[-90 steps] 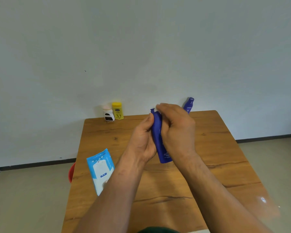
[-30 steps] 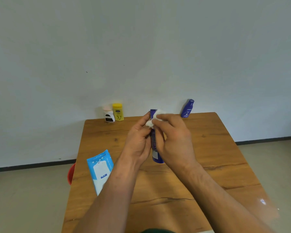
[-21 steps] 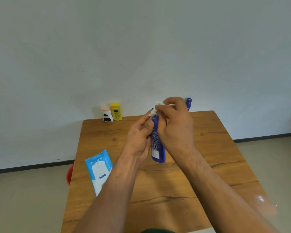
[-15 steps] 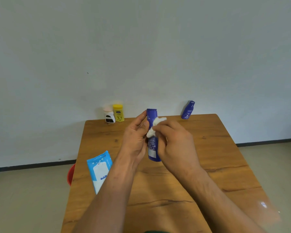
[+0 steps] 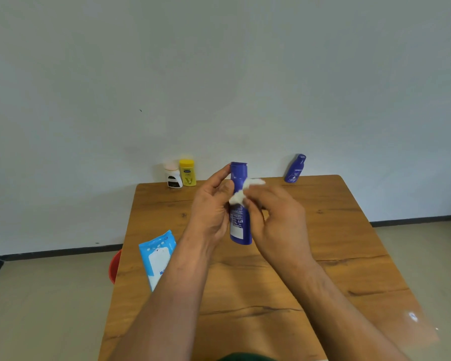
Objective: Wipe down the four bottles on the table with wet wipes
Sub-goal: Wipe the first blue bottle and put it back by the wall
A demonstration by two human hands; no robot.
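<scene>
Blue bottle point(image 5: 240, 225) upright above table point(image 5: 336, 230) — left hand point(image 5: 211, 207) gripping its side, right hand point(image 5: 274, 217) pinching white wipe point(image 5: 245, 190) against it, three bottles — far edge.

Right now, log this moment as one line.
step: wiping | left hand: holds tall blue bottle upright | right hand: presses wet wipe to it | far edge: white bottle, yellow bottle, small blue bottle

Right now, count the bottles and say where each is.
4. The left hand holds a tall blue bottle; a white bottle and a yellow bottle stand together at the far edge of the table; a small blue bottle is at its far right corner.
</scene>
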